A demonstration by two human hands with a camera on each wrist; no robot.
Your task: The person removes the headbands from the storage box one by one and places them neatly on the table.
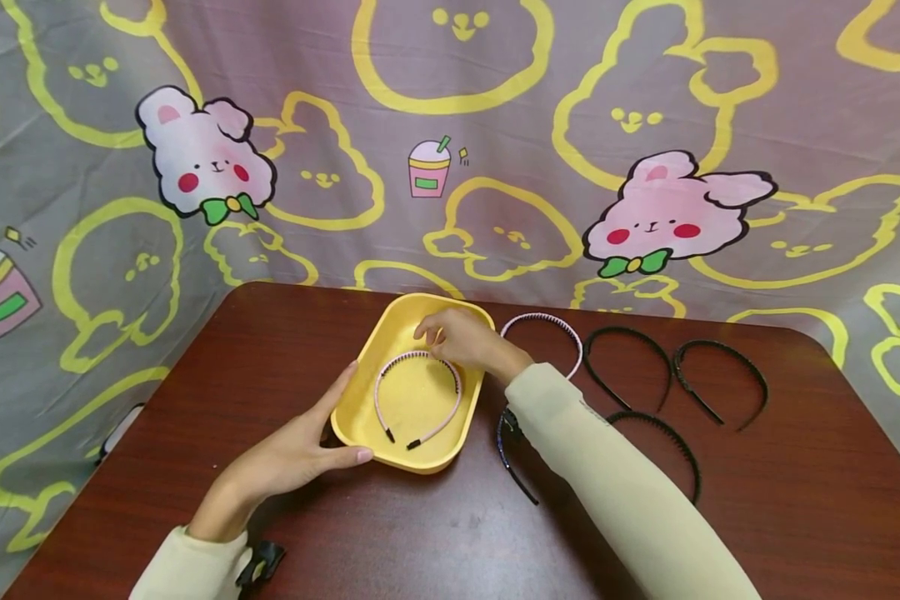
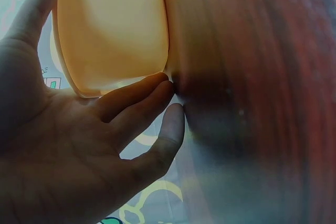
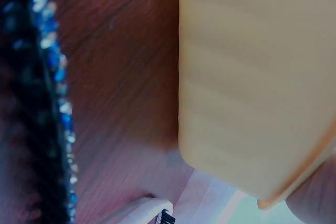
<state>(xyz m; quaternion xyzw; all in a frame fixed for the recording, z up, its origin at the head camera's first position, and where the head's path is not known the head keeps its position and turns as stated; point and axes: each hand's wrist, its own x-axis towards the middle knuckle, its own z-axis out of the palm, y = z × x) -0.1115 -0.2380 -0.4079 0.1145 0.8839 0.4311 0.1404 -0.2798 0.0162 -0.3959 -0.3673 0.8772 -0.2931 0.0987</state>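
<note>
A yellow plastic tray [image 1: 427, 461] stands on the table with a pale pink toothed headband [image 1: 379, 400] lying inside, its dark tips toward me. My left hand [image 1: 288, 454] steadies the tray's near left corner, thumb along the near end and fingers along the left side. In the left wrist view, nearly straight fingers [image 2: 139, 95] touch the tray's wall [image 2: 113, 30]. My right hand [image 1: 461, 337] reaches over the far right rim, fingers loosely bent above the pink headband's top; whether they touch it I cannot tell. In the right wrist view the tray's outer wall [image 3: 252, 77] fills the right side.
Right of the tray lie another pale pink headband [image 1: 562, 322], black headbands [image 1: 630, 332] [image 1: 746, 361] [image 1: 678, 440], and a blue-sequined headband [image 1: 516, 473], partly under the right sleeve [image 1: 607, 467]. A patterned curtain [image 1: 495, 158] hangs behind the brown table [image 1: 450, 542].
</note>
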